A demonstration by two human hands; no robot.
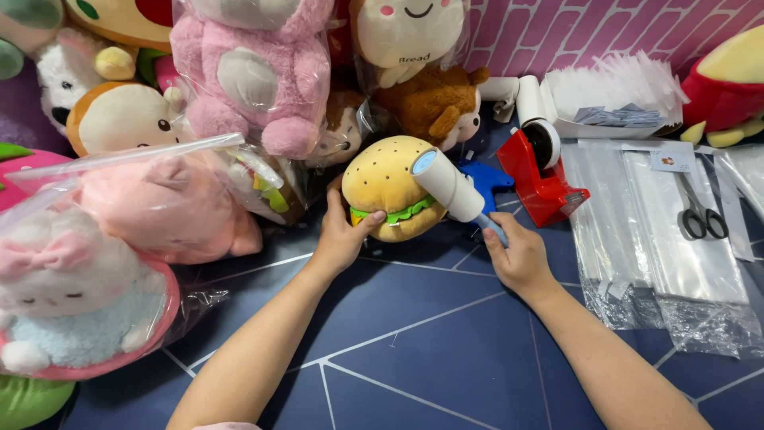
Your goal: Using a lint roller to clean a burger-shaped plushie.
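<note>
My left hand (341,236) grips the burger plush (390,191) at its left side. My right hand (519,256) clasps the lint roller (452,189) handle, its head touching the burger's right. A red tape dispenser (545,179) stands right of the burger.

Burger plush (387,187) I held, round tan bun speckled with seeds, green felt lettuce frill, tipped on edge above the dark blue floor, lint roller (450,187) I gripped, white drum, blue handle, pressed against its right side
</note>
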